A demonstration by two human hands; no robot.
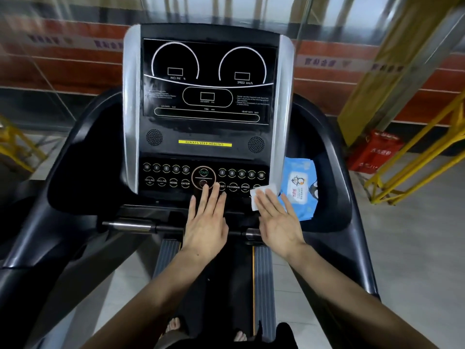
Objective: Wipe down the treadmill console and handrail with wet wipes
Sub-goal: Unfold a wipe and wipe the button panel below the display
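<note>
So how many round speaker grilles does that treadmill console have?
2. One round black speaker grille sits lower left of the display, left of the yellow slogan strip; the other round speaker grille sits at its right. None seem hidden.

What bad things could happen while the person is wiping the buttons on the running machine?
The left hand lies flat with its fingertips on the round START button, so it might switch the belt on while the person stands on it. The white wipe sits under the straight fingers of the right hand, not pinched, so it could slip off. The blue wipes pack leans in the side pocket and could get knocked out.
</note>
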